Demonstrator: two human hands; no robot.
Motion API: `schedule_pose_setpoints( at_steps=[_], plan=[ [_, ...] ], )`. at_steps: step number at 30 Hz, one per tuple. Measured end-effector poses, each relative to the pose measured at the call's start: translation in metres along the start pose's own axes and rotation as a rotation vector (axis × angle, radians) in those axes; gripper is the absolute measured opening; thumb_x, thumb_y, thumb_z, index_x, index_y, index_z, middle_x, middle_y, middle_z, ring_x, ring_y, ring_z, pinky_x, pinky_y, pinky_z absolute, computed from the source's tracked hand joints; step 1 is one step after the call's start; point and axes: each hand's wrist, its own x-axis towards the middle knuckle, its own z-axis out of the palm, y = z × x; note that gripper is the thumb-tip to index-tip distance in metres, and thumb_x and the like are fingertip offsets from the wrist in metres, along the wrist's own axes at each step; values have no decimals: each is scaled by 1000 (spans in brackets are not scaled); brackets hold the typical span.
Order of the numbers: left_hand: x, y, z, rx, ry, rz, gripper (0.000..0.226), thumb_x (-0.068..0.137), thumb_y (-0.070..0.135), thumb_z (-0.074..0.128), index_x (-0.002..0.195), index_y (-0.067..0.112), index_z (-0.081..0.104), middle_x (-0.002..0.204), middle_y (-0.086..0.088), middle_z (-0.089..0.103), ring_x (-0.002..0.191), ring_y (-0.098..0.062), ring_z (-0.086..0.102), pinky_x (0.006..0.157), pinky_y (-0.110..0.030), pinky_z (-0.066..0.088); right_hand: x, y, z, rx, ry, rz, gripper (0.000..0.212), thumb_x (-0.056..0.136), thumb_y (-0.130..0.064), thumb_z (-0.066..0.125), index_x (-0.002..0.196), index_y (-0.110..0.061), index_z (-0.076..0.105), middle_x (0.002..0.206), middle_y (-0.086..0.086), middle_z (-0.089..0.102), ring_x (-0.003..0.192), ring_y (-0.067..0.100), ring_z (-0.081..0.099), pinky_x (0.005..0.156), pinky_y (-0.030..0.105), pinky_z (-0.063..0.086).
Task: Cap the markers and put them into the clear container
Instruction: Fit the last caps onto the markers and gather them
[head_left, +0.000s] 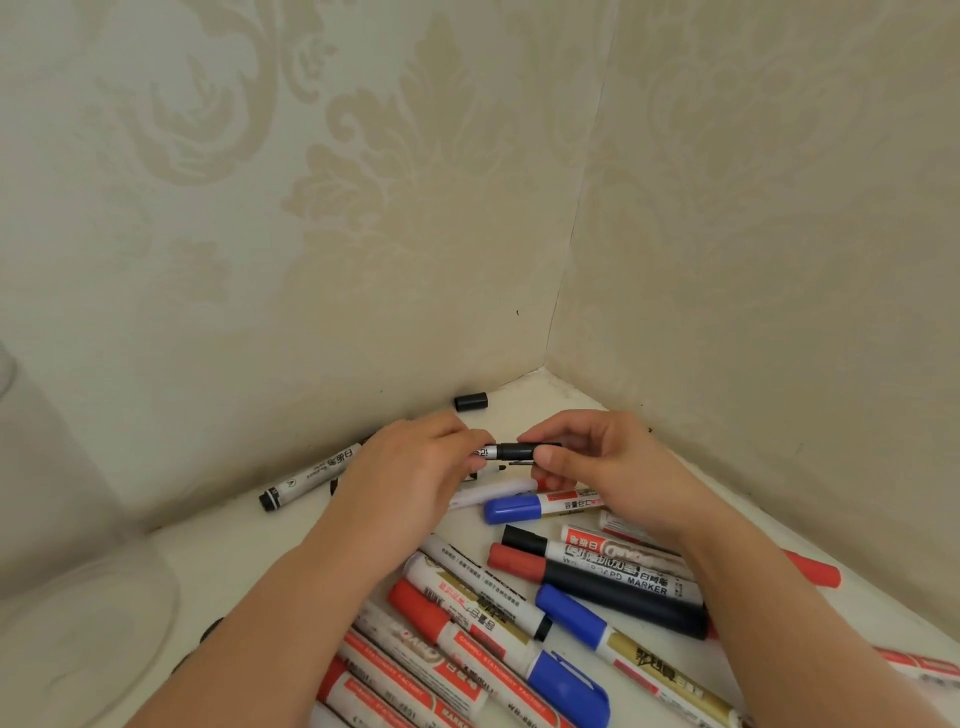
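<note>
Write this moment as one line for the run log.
step: capping | left hand: holds marker body | right hand: pinches black cap on it | clear container: left, no markers seen inside

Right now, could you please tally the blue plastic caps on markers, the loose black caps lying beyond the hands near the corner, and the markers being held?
Blue plastic caps on markers: 3
Loose black cap near the corner: 1
Black-capped marker held by left hand and right hand: 1
Total: 5
</note>
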Motion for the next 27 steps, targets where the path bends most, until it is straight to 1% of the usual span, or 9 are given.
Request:
schedule_pose_setpoints(
  at_steps=[4, 7, 10, 16, 20, 21, 23, 25, 27],
  plan=[
    [1, -9, 4, -100, 127, -157, 28, 89, 23, 54, 116, 20, 61, 107, 3, 63, 99, -14, 51, 86, -27, 36, 5, 0, -5, -98, 99, -3, 16, 88, -18, 57, 94, -29, 68, 80, -7, 71, 71, -5, 61, 74, 18, 45],
    [-1, -25, 2, -80, 216, -316, 24, 91, 13, 46, 108, 15, 63, 104, -1, 63, 100, -18, 50, 86, -25, 32, 3, 2, -21, -72, 144, 29, 17, 89, -16, 56, 92, -28, 68, 74, -13, 68, 66, -8, 56, 71, 19, 37],
    [-2, -31, -1, -51, 225, -404, 22, 86, 2, 50, 94, 16, 65, 94, 1, 62, 94, -19, 52, 83, -24, 32, 0, 9, -28, -172, 115, 90, 17, 89, -19, 56, 92, -31, 68, 88, -11, 68, 84, 1, 58, 71, 16, 37],
    [-3, -18, -1, -78, 105, -314, 12, 85, 17, 58, 93, 22, 64, 87, 11, 56, 85, -7, 45, 75, -22, 34, 3, 14, -18, -412, 18, 131, 19, 89, -17, 55, 92, -32, 65, 94, -11, 65, 73, 2, 60, 58, 9, 42],
    [-7, -14, 0, -36, 9, -283, 19, 85, 36, 57, 103, 30, 60, 94, 16, 54, 93, -5, 47, 87, -24, 36, 2, 4, -17, -393, 138, 98, 31, 87, -8, 50, 89, -35, 66, 107, -10, 60, 87, 33, 64, 70, 35, 52],
    [-8, -15, 2, -25, -10, -293, 22, 85, 37, 56, 105, 30, 59, 98, 15, 56, 97, -6, 47, 89, -24, 35, 2, 0, -16, -385, 176, 74, 30, 88, -10, 50, 88, -35, 66, 106, -10, 59, 84, 35, 64, 66, 32, 52],
    [-9, -17, 4, -1, -46, -323, 25, 86, 40, 53, 107, 28, 59, 105, 10, 59, 102, -10, 47, 90, -25, 36, 8, -5, -10, -417, 178, 10, 27, 90, -13, 49, 87, -34, 65, 103, -10, 61, 68, 18, 61, 57, 17, 45],
    [-9, -19, 7, 25, -73, -341, 27, 87, 42, 51, 108, 27, 59, 107, 8, 58, 103, -12, 46, 91, -27, 36, 20, -10, 5, -520, 114, -30, 26, 90, -12, 48, 94, -32, 64, 105, -10, 62, 80, 2, 56, 64, 10, 38],
    [-8, -19, 8, 39, -91, -347, 29, 88, 42, 49, 110, 26, 59, 108, 6, 56, 104, -12, 45, 91, -28, 36, 36, -8, 20, -640, 68, -57, 27, 90, -12, 47, 106, -26, 63, 110, -5, 62, 94, 7, 55, 74, 14, 38]
  ],
)
